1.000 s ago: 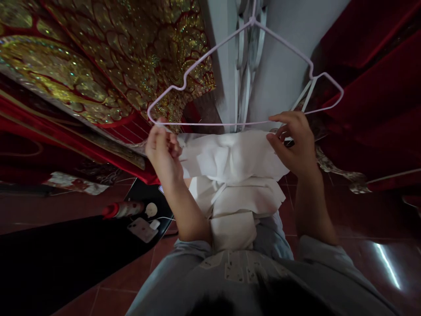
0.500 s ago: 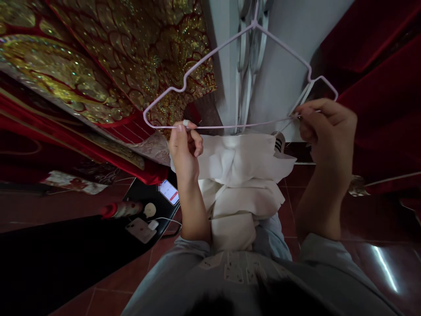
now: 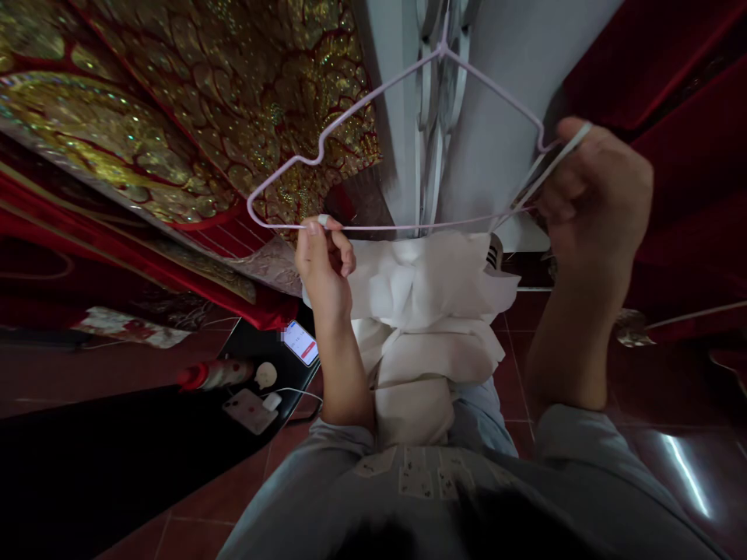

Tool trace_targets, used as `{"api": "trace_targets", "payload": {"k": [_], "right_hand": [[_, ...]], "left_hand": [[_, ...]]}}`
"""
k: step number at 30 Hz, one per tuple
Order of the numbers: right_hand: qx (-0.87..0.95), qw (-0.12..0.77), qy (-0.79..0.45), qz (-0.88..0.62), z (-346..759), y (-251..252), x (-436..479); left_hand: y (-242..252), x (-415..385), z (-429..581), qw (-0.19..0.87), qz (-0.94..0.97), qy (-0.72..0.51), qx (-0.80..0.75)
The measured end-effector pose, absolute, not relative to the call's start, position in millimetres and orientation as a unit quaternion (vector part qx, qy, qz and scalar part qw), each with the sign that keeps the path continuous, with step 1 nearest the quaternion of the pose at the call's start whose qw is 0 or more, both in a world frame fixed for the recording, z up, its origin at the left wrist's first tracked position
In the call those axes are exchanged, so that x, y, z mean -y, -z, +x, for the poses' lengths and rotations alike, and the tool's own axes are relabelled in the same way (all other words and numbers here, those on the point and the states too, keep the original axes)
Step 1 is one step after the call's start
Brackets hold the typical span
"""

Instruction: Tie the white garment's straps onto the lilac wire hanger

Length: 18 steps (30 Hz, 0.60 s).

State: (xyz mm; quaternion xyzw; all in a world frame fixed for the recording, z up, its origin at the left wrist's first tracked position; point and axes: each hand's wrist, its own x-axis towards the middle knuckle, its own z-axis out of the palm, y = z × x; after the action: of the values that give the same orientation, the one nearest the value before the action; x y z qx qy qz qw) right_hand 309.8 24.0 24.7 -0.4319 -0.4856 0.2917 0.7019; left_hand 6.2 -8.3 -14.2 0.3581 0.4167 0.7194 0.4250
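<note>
A pale pink clothes hanger (image 3: 379, 92) hangs in front of me, its hook running out of the top of the view. My left hand (image 3: 324, 260) pinches its bottom bar near the left end; one finger has a white wrap. At the right end my right hand (image 3: 592, 183) holds a white strap (image 3: 552, 173), which is looped over a finger and pulled up. The strap runs down to a white garment (image 3: 408, 280), which hangs below the hanger in loose folds. My right hand hides the hanger's right tip.
Gold-sequined red costumes (image 3: 233, 93) hang at the left, and dark red cloth (image 3: 689, 155) at the right. On a black bench (image 3: 175, 443) lie a lit phone (image 3: 300, 343), another phone (image 3: 250, 411) with a white cable, and a bottle (image 3: 215, 374).
My right hand has risen and moved slightly right, drawing the strap up across the hanger's right end. The hanger has shifted a little left. My left hand keeps its pinch.
</note>
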Motion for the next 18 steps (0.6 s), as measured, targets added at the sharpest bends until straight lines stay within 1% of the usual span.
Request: {"api": "trace_targets", "payload": {"k": [3, 5, 6, 9, 12, 14, 15, 18], "right_hand": [[0.361, 0.797, -0.18, -0.45, 322, -6, -43], [0.342, 0.818, -0.122, -0.447, 322, 5, -36], [0.36, 0.814, -0.114, -0.441, 319, 8, -28], [0.447, 0.759, -0.151, -0.449, 299, 13, 7], [0.549, 0.644, -0.236, -0.477, 276, 15, 28], [0.595, 0.588, -0.255, -0.485, 267, 17, 29], [0.603, 0.585, -0.244, -0.484, 265, 19, 28], [0.597, 0.626, -0.184, -0.467, 267, 22, 22]], "left_hand": [[17, 8, 6, 0.403, 0.384, -0.738, -0.382], [21, 6, 6, 0.387, 0.406, -0.75, -0.351], [23, 6, 6, 0.386, 0.413, -0.751, -0.342], [26, 5, 8, 0.39, 0.418, -0.75, -0.332], [26, 7, 11, 0.387, 0.42, -0.75, -0.334], [25, 9, 11, 0.389, 0.416, -0.749, -0.339], [26, 9, 10, 0.392, 0.413, -0.748, -0.341], [31, 8, 1, 0.387, 0.404, -0.756, -0.34]]}}
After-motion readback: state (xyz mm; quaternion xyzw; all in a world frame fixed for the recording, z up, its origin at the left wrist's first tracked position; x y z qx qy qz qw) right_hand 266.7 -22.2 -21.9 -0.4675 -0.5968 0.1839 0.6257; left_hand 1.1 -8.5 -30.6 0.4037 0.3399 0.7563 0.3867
